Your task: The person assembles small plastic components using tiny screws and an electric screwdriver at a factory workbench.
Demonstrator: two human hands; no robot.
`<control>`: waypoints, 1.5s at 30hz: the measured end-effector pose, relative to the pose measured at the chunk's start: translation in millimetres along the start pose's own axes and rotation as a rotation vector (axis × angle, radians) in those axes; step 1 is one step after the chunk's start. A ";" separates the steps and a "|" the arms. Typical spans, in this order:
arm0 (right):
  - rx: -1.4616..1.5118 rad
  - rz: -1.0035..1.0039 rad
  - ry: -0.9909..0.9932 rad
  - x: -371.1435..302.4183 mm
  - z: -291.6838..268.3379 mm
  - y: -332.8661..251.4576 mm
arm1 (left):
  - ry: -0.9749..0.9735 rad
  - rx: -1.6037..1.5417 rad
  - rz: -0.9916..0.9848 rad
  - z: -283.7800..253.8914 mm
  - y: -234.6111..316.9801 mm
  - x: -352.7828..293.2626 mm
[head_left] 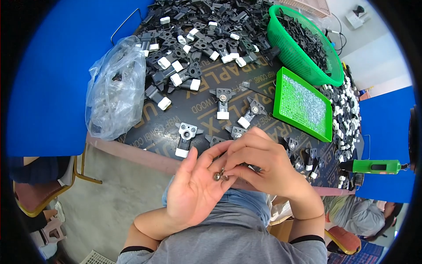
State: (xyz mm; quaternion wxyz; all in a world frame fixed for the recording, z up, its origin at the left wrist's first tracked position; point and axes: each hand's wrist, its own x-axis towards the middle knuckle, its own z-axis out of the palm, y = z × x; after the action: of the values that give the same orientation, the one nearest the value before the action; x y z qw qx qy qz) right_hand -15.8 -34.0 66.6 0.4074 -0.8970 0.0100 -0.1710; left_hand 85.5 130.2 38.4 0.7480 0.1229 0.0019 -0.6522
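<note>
My left hand [193, 193] is turned palm up above the table's near edge, with its fingers loosely curled. Several small round metal parts [217, 176] lie on it near the base of the fingers. Over them is my right hand [268, 165], its thumb and fingertips pinched at one of the parts. Just beyond my hands lies a black plastic bracket [187, 134] with a white end and a round centre. Two similar brackets, one upright [223, 102] and one tilted [252, 111], lie farther back with metal pieces in their centres. More brackets are partly hidden behind my right hand.
A heap of black and white brackets [176, 57] covers the far table. At left sits a clear plastic bag [116, 92]. To the right are a green tray [278, 94] of small silvery pieces, a green basket [281, 48] of black parts, and a green power screwdriver [378, 166].
</note>
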 end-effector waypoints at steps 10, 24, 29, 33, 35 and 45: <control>0.121 0.227 0.008 -1.0 -16.2 -1.6 | 0.131 0.209 -0.056 -5.0 -9.1 -2.3; -0.131 0.082 -0.002 10.6 24.6 38.1 | 0.079 0.345 -0.259 -37.3 -29.0 -18.4; -0.021 0.224 0.118 6.5 12.7 23.4 | 0.118 0.246 -0.175 -39.2 -28.0 -15.7; 0.286 0.326 0.073 -13.8 -14.0 -2.4 | 0.082 0.174 -0.089 -43.5 -29.0 -17.5; 0.299 0.314 0.031 -22.0 -13.1 -13.6 | 0.099 0.155 -0.081 -42.3 -28.6 -16.3; 0.272 0.365 -0.088 -4.2 10.8 -9.8 | 0.201 0.182 0.024 -42.1 -24.3 -14.1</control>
State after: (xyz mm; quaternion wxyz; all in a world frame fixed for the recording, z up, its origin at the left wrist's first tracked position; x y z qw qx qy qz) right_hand -17.5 -19.0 65.9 0.5486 -0.8239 0.1315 -0.0551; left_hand 66.3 148.9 -4.6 0.7376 0.2551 0.0160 -0.6250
